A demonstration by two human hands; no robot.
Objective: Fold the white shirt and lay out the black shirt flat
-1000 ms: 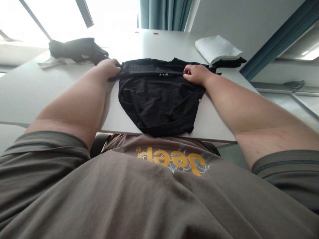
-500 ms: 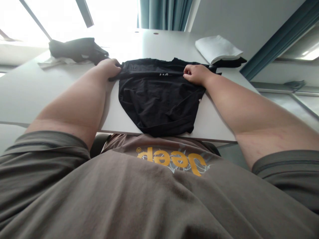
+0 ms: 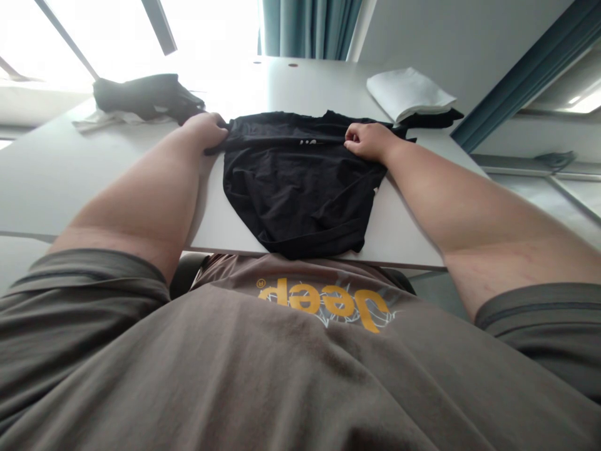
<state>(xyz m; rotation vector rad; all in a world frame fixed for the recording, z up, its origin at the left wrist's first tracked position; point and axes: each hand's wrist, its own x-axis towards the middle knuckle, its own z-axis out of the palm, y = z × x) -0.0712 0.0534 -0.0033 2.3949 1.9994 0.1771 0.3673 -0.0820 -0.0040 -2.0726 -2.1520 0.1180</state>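
A black T-shirt point(image 3: 300, 188) lies spread on the white table point(image 3: 413, 232), wrinkled, with its lower end hanging slightly over the near edge. Part of a small white print shows in a fold across its upper half. My left hand point(image 3: 211, 129) is closed on the shirt's upper left side, around the sleeve; its fingertips are partly hidden. On the upper right part, my right hand point(image 3: 369, 139) has its fingers curled and pinched on the fabric. The cloth under that palm is out of sight.
A heap of dark clothing point(image 3: 145, 97) lies at the back left, with a pale garment point(image 3: 117, 119) under it. Back right, a folded white garment point(image 3: 410, 93) rests on a folded black one point(image 3: 432, 119). A teal curtain point(image 3: 310, 28) hangs beyond the far edge.
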